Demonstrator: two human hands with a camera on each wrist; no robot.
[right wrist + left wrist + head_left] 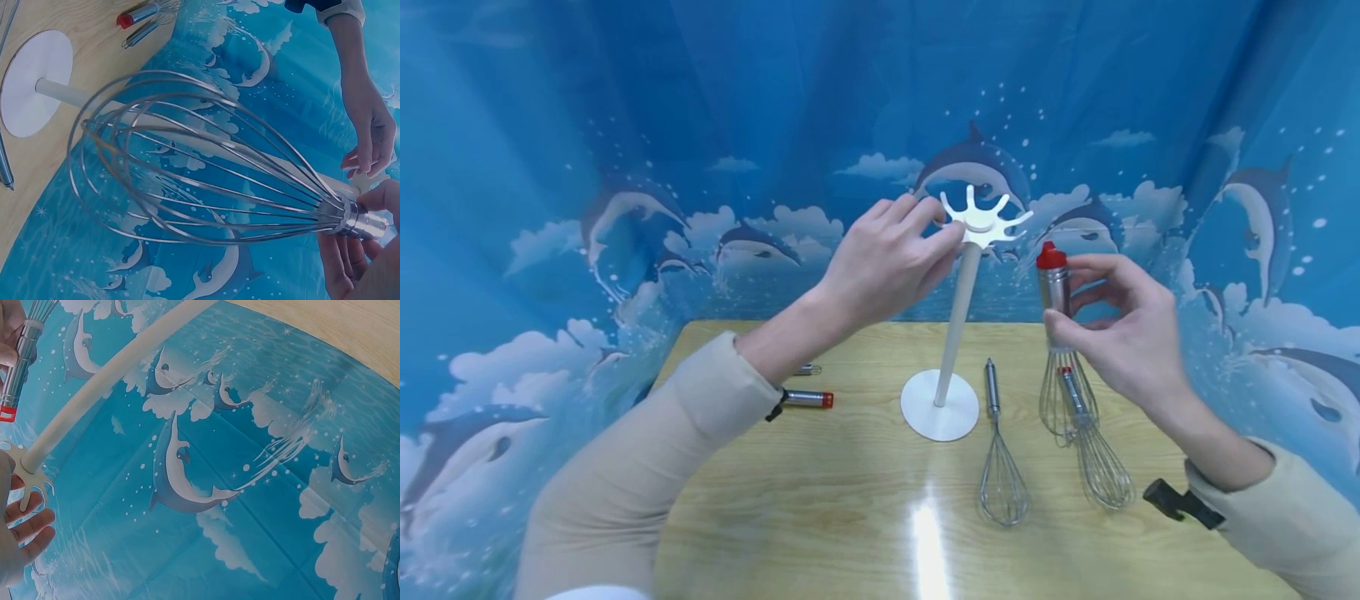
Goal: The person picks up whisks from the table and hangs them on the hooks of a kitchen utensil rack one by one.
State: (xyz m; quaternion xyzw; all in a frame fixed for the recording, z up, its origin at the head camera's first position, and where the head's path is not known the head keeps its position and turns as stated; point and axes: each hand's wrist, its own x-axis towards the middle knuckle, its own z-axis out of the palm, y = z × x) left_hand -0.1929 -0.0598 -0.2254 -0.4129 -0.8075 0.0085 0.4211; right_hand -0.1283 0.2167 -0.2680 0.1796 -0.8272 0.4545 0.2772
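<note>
A white stand (pixel 957 325) with a round base and a crown of curved prongs rises from the table. My left hand (pixel 895 254) pinches the edge of that crown between thumb and fingers. To the right of the stand, my right hand (pixel 1123 321) holds a large whisk (pixel 206 169) by its metal handle, red cap up and wires hanging down. The whisk is apart from the prongs. Beneath it on the table lies a smaller whisk (pixel 1097 458) with a red end. Another whisk (pixel 1000 475), all metal, lies between it and the stand.
Left of the stand, partly behind my left forearm, lie a red-ended metal handle (pixel 811 399) and a smaller metal handle (pixel 808 369). The wooden table (pixel 820 500) ends at a blue dolphin-print curtain (pixel 760 125) at the back and sides.
</note>
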